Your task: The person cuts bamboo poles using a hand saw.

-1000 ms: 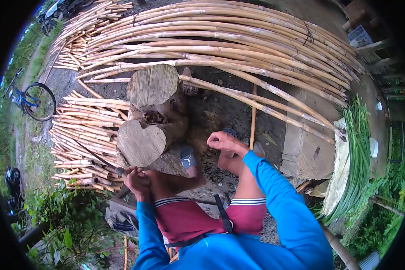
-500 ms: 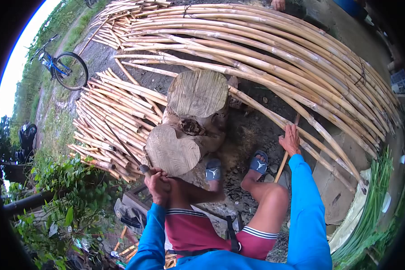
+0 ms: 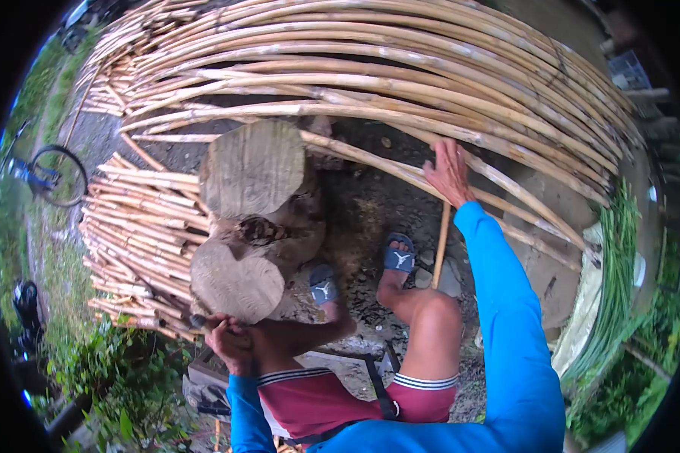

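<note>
My left hand (image 3: 231,344) is closed around the handle of a long-bladed knife (image 3: 197,320), close to my knee. The thin dark blade points up and left over the cut bamboo pieces and is hard to see against them. My right hand (image 3: 447,175) is stretched forward over the bamboo poles (image 3: 389,167) on the right, its fingers extended across them. Whether the fingertips touch a pole cannot be made out. Beneath that hand, a thin bamboo stick (image 3: 442,245) stands slanted. Between the piles sits a wooden stump (image 3: 253,167) with two flat cut tops, the nearer one lower in view.
Long bamboo poles (image 3: 370,53) lie in a broad bundle across the far side. Short cut bamboo pieces (image 3: 136,234) are piled left of the stump. A bicycle (image 3: 57,175) stands at far left. Green stalks (image 3: 616,279) lie at right, and leafy plants (image 3: 121,377) grow at lower left.
The view has swung right, shifting the stump and piles leftward. My right hand has moved forward from the nearer poles, its fingers now more extended. My left hand still holds the knife.
</note>
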A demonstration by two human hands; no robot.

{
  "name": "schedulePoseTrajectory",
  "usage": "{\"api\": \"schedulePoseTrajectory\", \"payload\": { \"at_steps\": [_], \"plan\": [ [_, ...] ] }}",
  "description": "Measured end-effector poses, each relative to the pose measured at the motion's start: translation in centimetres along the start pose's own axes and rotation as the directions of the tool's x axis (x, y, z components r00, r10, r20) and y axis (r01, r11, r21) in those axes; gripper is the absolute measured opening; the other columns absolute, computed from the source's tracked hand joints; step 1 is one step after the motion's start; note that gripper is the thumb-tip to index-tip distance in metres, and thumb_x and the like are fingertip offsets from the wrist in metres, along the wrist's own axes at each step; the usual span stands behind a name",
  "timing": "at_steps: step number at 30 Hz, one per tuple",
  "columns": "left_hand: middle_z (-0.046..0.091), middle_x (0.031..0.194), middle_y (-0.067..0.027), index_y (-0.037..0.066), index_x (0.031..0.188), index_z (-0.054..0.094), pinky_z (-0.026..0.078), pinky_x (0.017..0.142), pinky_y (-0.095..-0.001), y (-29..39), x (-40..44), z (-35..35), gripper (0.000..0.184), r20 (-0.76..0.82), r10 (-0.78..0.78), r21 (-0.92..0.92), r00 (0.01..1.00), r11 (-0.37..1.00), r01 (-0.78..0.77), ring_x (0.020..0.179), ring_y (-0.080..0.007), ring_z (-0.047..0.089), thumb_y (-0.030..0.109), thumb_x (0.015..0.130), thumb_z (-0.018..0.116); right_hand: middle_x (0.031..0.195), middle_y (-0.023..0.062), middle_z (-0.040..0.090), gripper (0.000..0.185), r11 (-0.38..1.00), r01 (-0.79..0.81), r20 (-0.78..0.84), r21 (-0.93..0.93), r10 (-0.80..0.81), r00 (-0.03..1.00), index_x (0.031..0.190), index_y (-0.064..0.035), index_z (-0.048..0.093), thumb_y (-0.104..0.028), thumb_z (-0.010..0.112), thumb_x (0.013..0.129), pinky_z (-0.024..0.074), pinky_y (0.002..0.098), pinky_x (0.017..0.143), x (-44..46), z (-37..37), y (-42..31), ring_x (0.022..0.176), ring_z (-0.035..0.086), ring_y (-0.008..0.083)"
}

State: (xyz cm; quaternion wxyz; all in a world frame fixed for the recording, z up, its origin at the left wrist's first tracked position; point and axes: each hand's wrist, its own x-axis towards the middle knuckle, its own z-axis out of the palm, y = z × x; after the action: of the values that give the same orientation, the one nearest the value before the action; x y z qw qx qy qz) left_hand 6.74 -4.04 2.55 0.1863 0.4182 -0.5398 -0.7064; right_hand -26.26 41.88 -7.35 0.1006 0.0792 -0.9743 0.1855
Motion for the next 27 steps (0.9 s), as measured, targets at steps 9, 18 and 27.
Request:
{"api": "schedulePoseTrajectory", "payload": {
  "at_steps": [9,18,27],
  "plan": [
    [0.050,0.083,-0.0057,0.006,0.105,0.051,0.046,0.062,-0.0220,-1.1,1.1,-0.2,0.022,0.094,-0.003,0.053,0.996,0.999,-0.002,0.072,-0.0134,0.050,0.019,0.088,0.046,0.130,0.0190,0.048,0.061,0.970,-0.094,0.221,-0.226,0.145,0.964,0.124,-0.0053,0.051,-0.036,0.069,0.074,0.0386,0.0546,0.098,5.6,0.5,3.0,0.120,0.047,0.0403],
    [0.060,0.073,-0.0099,-0.002,0.094,0.056,0.045,0.051,-0.0237,0.4,0.2,1.4,0.023,-0.033,0.050,0.017,0.998,0.999,-0.049,0.056,-0.0133,0.055,0.013,0.077,0.059,0.093,0.0161,0.065,0.043,0.886,0.338,0.447,-0.317,-0.175,0.877,0.096,-0.0054,0.063,-0.031,0.076,0.065,0.0497,0.0490,0.074,2.8,-0.9,2.2,0.088,0.064,0.0361],
    [0.060,0.072,-0.0080,-0.002,0.096,0.056,0.044,0.051,-0.0229,0.1,0.2,-0.2,0.025,0.054,-0.014,0.030,0.998,0.999,0.013,0.053,-0.0109,0.052,0.016,0.077,0.057,0.096,0.0226,0.067,0.049,0.978,0.004,0.555,-0.207,0.114,0.824,0.100,-0.0056,0.069,-0.044,0.069,0.070,0.0493,0.0472,0.082,1.3,-8.7,-1.3,0.096,0.064,0.0379]
  ]
}}
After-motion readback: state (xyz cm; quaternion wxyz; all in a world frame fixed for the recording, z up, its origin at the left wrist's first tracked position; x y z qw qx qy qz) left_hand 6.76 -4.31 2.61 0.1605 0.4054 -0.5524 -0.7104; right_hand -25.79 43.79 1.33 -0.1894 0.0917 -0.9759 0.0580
